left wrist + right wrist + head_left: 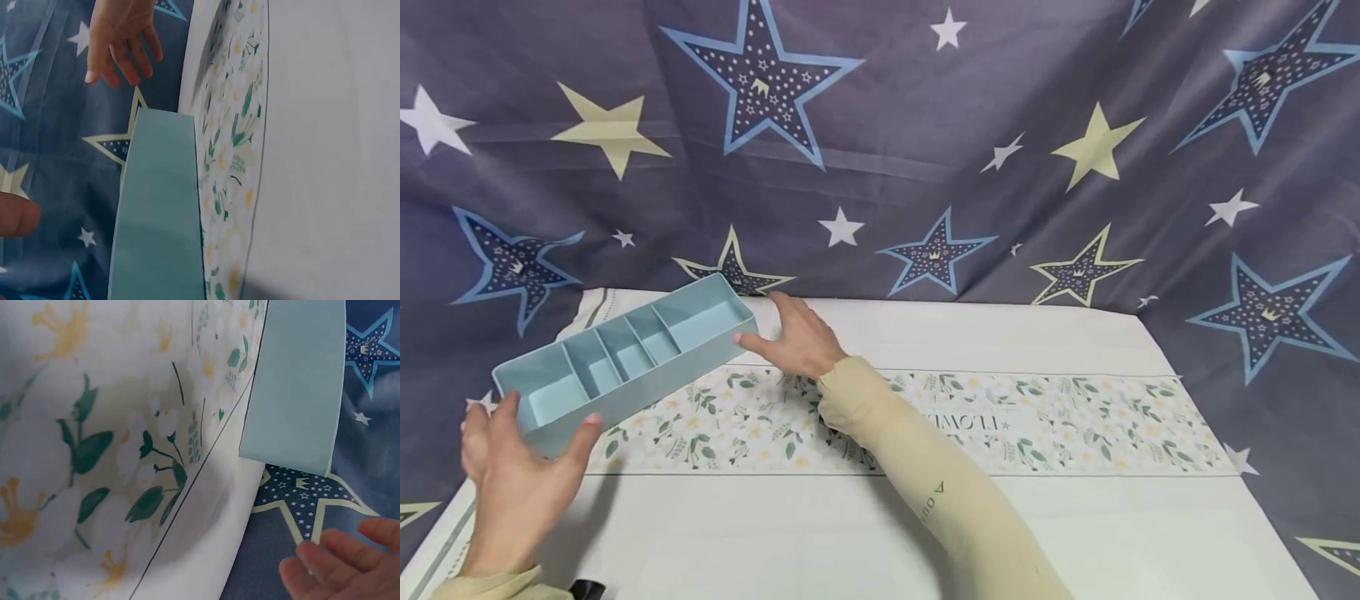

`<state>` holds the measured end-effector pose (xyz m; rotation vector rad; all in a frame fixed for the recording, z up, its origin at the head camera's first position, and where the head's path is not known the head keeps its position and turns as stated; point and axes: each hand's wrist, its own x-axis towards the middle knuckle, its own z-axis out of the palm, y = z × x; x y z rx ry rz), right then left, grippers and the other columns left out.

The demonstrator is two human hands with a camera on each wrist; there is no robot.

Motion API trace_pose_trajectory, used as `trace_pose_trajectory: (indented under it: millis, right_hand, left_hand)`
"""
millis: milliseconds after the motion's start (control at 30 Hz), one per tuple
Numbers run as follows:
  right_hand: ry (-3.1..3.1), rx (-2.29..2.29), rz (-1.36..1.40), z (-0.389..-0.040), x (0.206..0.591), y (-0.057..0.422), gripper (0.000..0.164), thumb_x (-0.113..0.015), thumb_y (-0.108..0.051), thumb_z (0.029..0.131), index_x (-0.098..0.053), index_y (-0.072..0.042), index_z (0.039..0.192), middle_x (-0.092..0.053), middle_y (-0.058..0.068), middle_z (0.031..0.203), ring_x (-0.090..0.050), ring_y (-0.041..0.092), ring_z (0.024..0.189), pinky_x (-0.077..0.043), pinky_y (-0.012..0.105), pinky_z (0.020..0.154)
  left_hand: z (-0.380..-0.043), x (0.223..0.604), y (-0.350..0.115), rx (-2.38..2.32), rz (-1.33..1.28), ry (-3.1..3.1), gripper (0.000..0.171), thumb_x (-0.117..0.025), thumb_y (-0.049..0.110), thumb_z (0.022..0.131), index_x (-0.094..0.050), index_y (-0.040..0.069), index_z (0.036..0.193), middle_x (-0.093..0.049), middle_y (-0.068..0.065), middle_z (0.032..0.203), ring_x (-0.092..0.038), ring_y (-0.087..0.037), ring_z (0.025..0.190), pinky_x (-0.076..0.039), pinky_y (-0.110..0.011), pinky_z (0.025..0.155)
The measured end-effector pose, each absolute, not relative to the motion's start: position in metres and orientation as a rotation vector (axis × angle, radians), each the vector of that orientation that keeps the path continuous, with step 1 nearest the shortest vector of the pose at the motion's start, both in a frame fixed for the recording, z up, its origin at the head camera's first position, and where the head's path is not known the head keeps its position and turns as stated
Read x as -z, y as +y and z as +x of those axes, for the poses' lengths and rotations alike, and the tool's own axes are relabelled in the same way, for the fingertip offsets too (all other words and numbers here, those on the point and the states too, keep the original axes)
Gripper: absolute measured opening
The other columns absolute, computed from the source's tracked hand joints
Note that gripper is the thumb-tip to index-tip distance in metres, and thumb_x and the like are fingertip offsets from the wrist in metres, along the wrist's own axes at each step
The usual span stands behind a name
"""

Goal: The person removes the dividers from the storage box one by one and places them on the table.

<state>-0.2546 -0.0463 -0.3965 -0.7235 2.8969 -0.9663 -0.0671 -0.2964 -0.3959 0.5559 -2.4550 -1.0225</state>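
A light blue divided tray (625, 403), with several compartments and nothing in them, lies slanted across the left part of the table. At its near left end is my left hand (523, 479), its fingers and thumb spread around the corner. Beside the right end is my right hand (801, 337), thumb toward the front wall and fingers toward the far side. In the right wrist view the right fingers (331, 565) stand apart from the tray's wall (294, 381). Only one fingertip (17, 214) shows at the left of the left wrist view, clear of the tray.
A white tablecloth (760, 533) with a floral band (1075, 425) covers the table. A dark star-patterned curtain (880, 183) hangs behind and along both sides. Part of a small black object (587, 589) shows at the bottom edge, near the left sleeve.
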Motion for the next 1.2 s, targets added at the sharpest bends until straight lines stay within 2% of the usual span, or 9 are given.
trace_pose_trajectory:
  millis: [233, 333, 433, 600, 667, 833, 1000, 1100, 1200]
  right_hand:
    - [2.825, 1.071, -0.651, -0.262, 0.4, -0.056, 0.086, -0.046, -0.073, 0.073, -0.025, -0.021, 0.139, -0.038, 0.005, 0.135, -0.039, 0.016, 0.115, -0.04, 0.035, 0.093]
    - [2.782, 1.135, -0.619, -0.26, 0.404, -0.062, 0.087, -0.049, -0.071, 0.074, -0.026, -0.018, 0.139, -0.038, 0.005, 0.136, -0.036, 0.015, 0.117, -0.038, 0.035, 0.095]
    - [2.719, 1.225, -0.562, -0.259, 0.408, -0.069, 0.087, -0.05, -0.069, 0.074, -0.028, -0.016, 0.138, -0.039, 0.005, 0.136, -0.036, 0.014, 0.118, -0.038, 0.034, 0.095]
    - [2.62, 1.325, -0.476, -0.259, 0.413, -0.081, 0.089, -0.051, -0.069, 0.073, -0.026, -0.016, 0.139, -0.038, 0.005, 0.138, -0.034, 0.013, 0.119, -0.036, 0.035, 0.096]
    - [2.599, 1.333, -0.465, -0.26, 0.415, -0.085, 0.09, -0.052, -0.069, 0.072, -0.024, -0.015, 0.14, -0.036, 0.005, 0.139, -0.033, 0.013, 0.12, -0.036, 0.036, 0.097]
    - [2.558, 1.332, -0.441, -0.262, 0.42, -0.087, 0.092, -0.052, -0.068, 0.073, -0.02, -0.015, 0.141, -0.035, 0.005, 0.14, -0.033, 0.013, 0.12, -0.036, 0.034, 0.097]
    - [2.534, 1.374, -0.47, -0.262, 0.423, -0.09, 0.083, -0.053, -0.063, 0.075, -0.028, -0.015, 0.137, -0.046, 0.004, 0.128, -0.043, 0.012, 0.109, -0.04, 0.031, 0.09]
    - [2.542, 1.399, -0.47, -0.26, 0.423, -0.093, 0.076, -0.054, -0.061, 0.077, -0.033, -0.013, 0.132, -0.051, 0.004, 0.12, -0.047, 0.011, 0.101, -0.043, 0.03, 0.086]
    - [2.562, 1.397, -0.452, -0.258, 0.424, -0.097, 0.072, -0.054, -0.059, 0.078, -0.036, -0.013, 0.129, -0.055, 0.005, 0.115, -0.049, 0.01, 0.096, -0.044, 0.029, 0.082]
  left_hand:
    - [-0.07, 0.4, -0.312, 1.102, 0.658, -2.449, 0.09, -0.063, 0.03, 0.077, -0.006, 0.001, 0.14, 0.004, -0.022, 0.146, 0.009, -0.023, 0.129, -0.007, -0.054, 0.107]
    - [-0.072, 0.399, -0.319, 1.199, 0.758, -2.462, 0.094, -0.061, 0.034, 0.08, 0.003, -0.001, 0.14, 0.005, -0.026, 0.145, 0.006, -0.03, 0.129, -0.008, -0.055, 0.107]
    - [-0.076, 0.404, -0.328, 1.357, 0.841, -2.438, 0.093, -0.058, 0.039, 0.082, 0.005, 0.002, 0.14, 0.0, -0.026, 0.145, -0.004, -0.031, 0.128, -0.012, -0.053, 0.107]
    - [-0.081, 0.422, -0.341, 1.615, 0.912, -2.32, 0.088, -0.054, 0.041, 0.086, 0.005, 0.008, 0.141, -0.002, -0.019, 0.147, -0.01, -0.019, 0.128, -0.017, -0.038, 0.108]
    - [-0.083, 0.433, -0.348, 1.65, 0.937, -2.292, 0.085, -0.053, 0.043, 0.086, 0.003, 0.012, 0.142, -0.005, -0.015, 0.147, -0.013, -0.014, 0.127, -0.018, -0.03, 0.107]
    - [-0.097, 0.472, -0.375, 1.637, 0.988, -2.26, 0.087, -0.055, 0.048, 0.083, 0.002, 0.018, 0.142, -0.008, -0.01, 0.147, -0.014, -0.014, 0.127, -0.022, -0.032, 0.106]
    - [-0.106, 0.498, -0.387, 1.605, 0.952, -2.231, 0.086, -0.056, 0.048, 0.083, 0.0, 0.02, 0.142, -0.012, -0.011, 0.147, -0.017, -0.014, 0.126, -0.023, -0.034, 0.105]
    - [-0.105, 0.497, -0.386, 1.55, 0.952, -2.248, 0.079, -0.056, 0.048, 0.082, -0.011, 0.022, 0.142, -0.024, -0.011, 0.144, -0.027, -0.011, 0.122, -0.03, -0.027, 0.101]
    - [-0.099, 0.487, -0.383, 1.467, 1.021, -2.259, 0.071, -0.057, 0.048, 0.082, -0.023, 0.025, 0.14, -0.034, -0.008, 0.139, -0.035, -0.006, 0.115, -0.035, -0.013, 0.09]
